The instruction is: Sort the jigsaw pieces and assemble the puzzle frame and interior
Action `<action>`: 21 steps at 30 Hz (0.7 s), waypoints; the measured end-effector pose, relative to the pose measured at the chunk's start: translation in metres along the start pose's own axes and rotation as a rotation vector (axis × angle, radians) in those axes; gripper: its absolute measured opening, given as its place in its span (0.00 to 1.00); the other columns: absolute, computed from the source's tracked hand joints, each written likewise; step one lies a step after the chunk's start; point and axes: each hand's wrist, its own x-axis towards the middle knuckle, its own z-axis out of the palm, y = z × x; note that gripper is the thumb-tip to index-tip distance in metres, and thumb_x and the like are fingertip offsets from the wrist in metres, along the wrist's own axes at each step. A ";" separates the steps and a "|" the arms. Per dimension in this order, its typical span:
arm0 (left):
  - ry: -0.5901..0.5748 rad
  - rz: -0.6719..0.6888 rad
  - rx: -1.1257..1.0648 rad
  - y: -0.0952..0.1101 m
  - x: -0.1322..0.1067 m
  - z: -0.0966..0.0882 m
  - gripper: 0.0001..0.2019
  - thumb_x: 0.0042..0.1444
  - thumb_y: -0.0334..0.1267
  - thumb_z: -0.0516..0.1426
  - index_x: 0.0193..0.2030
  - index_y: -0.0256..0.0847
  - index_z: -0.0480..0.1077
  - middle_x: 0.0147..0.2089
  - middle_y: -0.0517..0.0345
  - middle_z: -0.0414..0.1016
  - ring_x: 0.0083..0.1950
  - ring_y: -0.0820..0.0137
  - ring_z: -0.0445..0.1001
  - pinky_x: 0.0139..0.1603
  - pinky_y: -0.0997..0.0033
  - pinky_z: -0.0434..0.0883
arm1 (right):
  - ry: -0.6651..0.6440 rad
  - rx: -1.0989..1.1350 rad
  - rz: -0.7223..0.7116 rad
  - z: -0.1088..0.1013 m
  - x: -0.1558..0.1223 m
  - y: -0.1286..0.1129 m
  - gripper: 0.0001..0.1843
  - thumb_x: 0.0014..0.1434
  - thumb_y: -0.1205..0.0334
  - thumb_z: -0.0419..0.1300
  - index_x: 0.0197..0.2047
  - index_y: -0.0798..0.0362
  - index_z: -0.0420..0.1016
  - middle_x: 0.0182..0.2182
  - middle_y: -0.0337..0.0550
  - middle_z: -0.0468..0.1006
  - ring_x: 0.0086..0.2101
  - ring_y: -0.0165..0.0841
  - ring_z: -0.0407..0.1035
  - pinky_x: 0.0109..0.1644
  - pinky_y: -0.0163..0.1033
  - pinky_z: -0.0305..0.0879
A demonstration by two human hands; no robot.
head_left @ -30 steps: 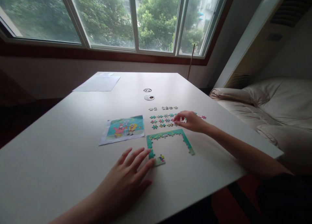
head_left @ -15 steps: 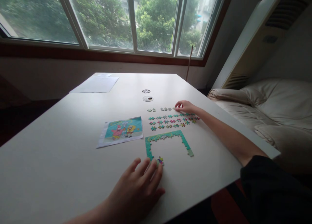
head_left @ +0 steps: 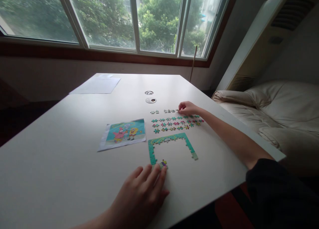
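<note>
A partly joined teal puzzle frame (head_left: 169, 140) lies on the white table (head_left: 74, 129). My left hand (head_left: 143, 195) rests flat near the front edge, fingers stretched out, fingertips touching the frame's lower left corner piece (head_left: 163, 164). My right hand (head_left: 188, 107) reaches to the far row of loose puzzle pieces (head_left: 170, 111), fingers pinched at the row's right end; what it pinches is too small to name. More loose pieces (head_left: 176, 123) lie in rows between the hand and the frame. A cartoon reference picture (head_left: 123, 133) lies left of the frame.
A sheet of paper (head_left: 96, 85) lies at the table's far left. Two round cable ports (head_left: 150, 96) sit in the table's middle. A cream sofa (head_left: 279, 112) stands to the right, windows behind, and a thin stick (head_left: 193, 62) leans at the far corner.
My right hand moved from the middle rows of loose pieces away to the far row. My left hand slid right and closer to the frame's lower left corner.
</note>
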 end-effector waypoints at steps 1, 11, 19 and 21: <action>0.006 -0.003 -0.007 0.000 0.000 0.000 0.16 0.63 0.39 0.47 0.51 0.36 0.69 0.46 0.51 0.76 0.41 0.60 0.74 0.38 0.62 0.69 | 0.014 0.014 -0.019 0.002 -0.006 -0.003 0.11 0.48 0.60 0.62 0.33 0.56 0.69 0.25 0.39 0.73 0.22 0.25 0.64 0.26 0.31 0.60; -0.025 -0.030 -0.028 0.001 0.000 0.001 0.15 0.60 0.38 0.51 0.51 0.36 0.69 0.47 0.50 0.75 0.43 0.59 0.72 0.39 0.61 0.70 | -0.244 0.251 -0.378 0.042 -0.125 -0.084 0.12 0.52 0.57 0.61 0.37 0.56 0.71 0.29 0.40 0.75 0.30 0.26 0.68 0.34 0.31 0.63; -0.062 0.000 -0.022 -0.001 -0.002 0.002 0.15 0.62 0.37 0.48 0.50 0.35 0.68 0.48 0.47 0.74 0.44 0.58 0.72 0.39 0.58 0.70 | -0.345 0.294 -0.296 0.069 -0.159 -0.108 0.07 0.52 0.61 0.61 0.34 0.55 0.73 0.27 0.38 0.74 0.25 0.24 0.64 0.28 0.29 0.61; -0.056 0.006 -0.019 -0.001 -0.002 0.002 0.15 0.62 0.37 0.48 0.51 0.35 0.68 0.48 0.47 0.74 0.44 0.58 0.72 0.39 0.59 0.69 | -0.319 0.272 -0.315 0.072 -0.159 -0.108 0.08 0.52 0.60 0.61 0.34 0.55 0.73 0.27 0.39 0.74 0.26 0.25 0.64 0.28 0.29 0.61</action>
